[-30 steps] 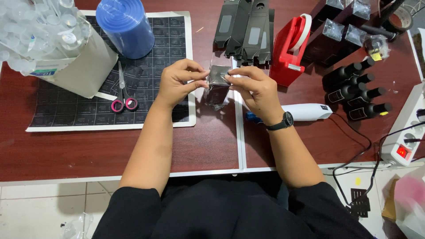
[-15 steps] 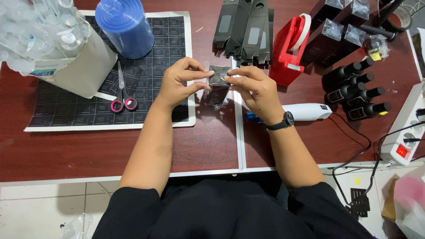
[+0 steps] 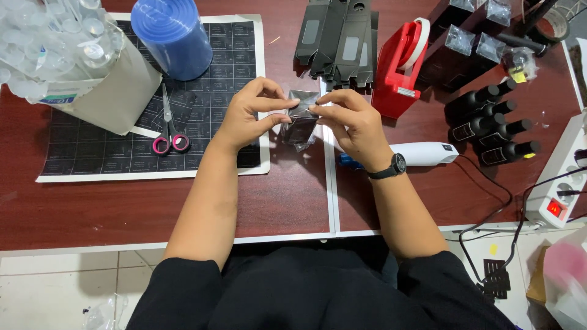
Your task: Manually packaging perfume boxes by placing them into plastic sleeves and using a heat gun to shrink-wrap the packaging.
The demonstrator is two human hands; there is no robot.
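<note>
Hands barely shifted, left hand (image 3: 244, 119) and right hand (image 3: 351, 122) each pinching small black box (image 3: 299, 122), its lower end hard to make out.

Soft, even light is falling from above; the hands are casting weak shadows on the table (image 3: 92, 201). The pink bag (image 3: 565, 269) is looking blurred.

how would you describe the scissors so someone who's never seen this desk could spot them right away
Start at the blue roll at the top left of the red-brown desk. Below it lies a large black printed sheet, and the scissors lie on that sheet, just right of the cardboard box of clear bottles and left of the left hand. Their pink handle loops set them apart.
</note>
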